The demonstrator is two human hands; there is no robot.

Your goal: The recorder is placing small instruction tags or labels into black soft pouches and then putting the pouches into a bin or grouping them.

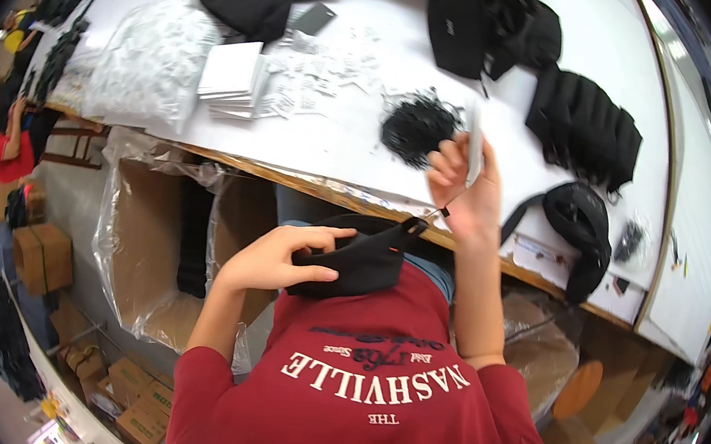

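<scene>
Close to my body, my left hand [281,256] grips a small black fabric bag [368,263], with the thumb below and the fingers over its top edge. Raised over the table edge, my right hand [475,192] pinches a white tag [475,139], seen nearly edge-on. A thin cord [452,203] runs from the right hand down to the strap loop [414,226] at the bag's right end. Just beyond that hand lies a tangled pile of black cords [419,127]. To its left are loose white tags [328,79] and a stack of white cards [234,72].
Black bags [461,28] lie along the table's far side, with a row of them [590,126] and a strapped one [579,225] at right. A clear plastic sack [150,63] sits at left. Below stands a plastic-lined carton [148,233]. A person in red [8,152] is far left.
</scene>
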